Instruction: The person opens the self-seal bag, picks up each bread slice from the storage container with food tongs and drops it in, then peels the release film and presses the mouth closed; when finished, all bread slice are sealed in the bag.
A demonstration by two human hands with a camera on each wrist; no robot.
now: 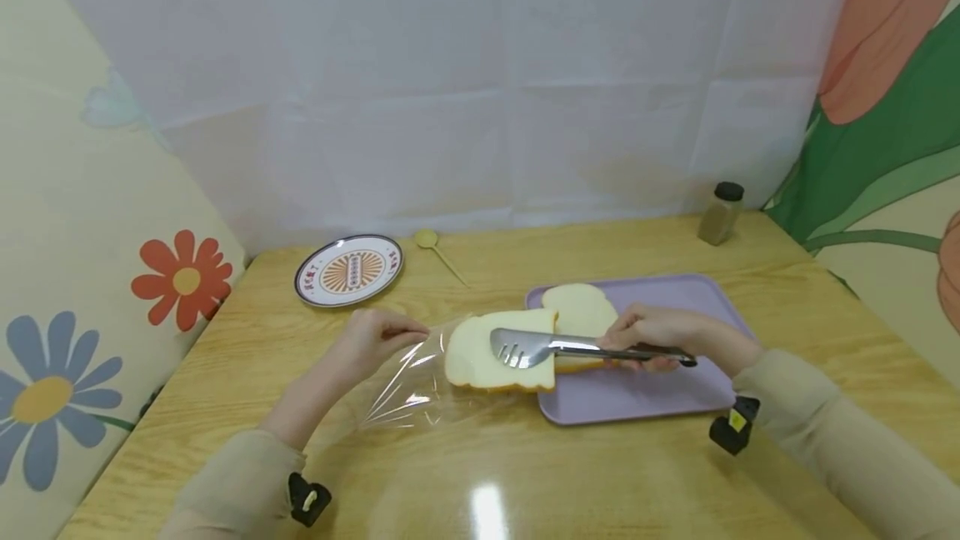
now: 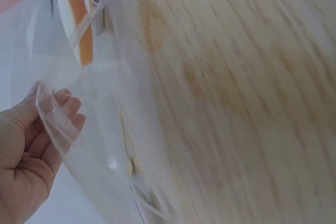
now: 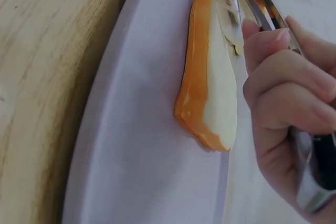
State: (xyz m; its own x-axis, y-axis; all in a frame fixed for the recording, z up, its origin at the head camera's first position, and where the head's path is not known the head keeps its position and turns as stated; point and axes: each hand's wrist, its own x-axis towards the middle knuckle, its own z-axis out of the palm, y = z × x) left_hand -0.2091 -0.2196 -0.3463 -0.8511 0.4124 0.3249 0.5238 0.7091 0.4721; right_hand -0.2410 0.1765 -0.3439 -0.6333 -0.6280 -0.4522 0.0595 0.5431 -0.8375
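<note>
My left hand [image 1: 371, 344] pinches the edge of a clear plastic bag [image 1: 408, 398], which hangs to the right of the fingers. In the left wrist view the thumb and fingers of my left hand [image 2: 39, 145] hold the film. My right hand [image 1: 648, 336] grips metal tongs [image 1: 528, 348] with dark handles. The tongs clasp a bread slice [image 1: 468, 361], whose left end is at the bag; how far it lies inside I cannot tell. Another bread slice [image 3: 215, 77] with an orange-brown crust rests on the purple tray [image 3: 126, 145], partly behind the held slice in the head view.
At the back left of the wooden table [image 1: 420, 490] lie a printed plate [image 1: 351, 271] and a yellow spoon [image 1: 427, 240]. A jar with a black lid [image 1: 721, 213] stands at the back right. A white cloth [image 1: 465, 90] hangs behind the table.
</note>
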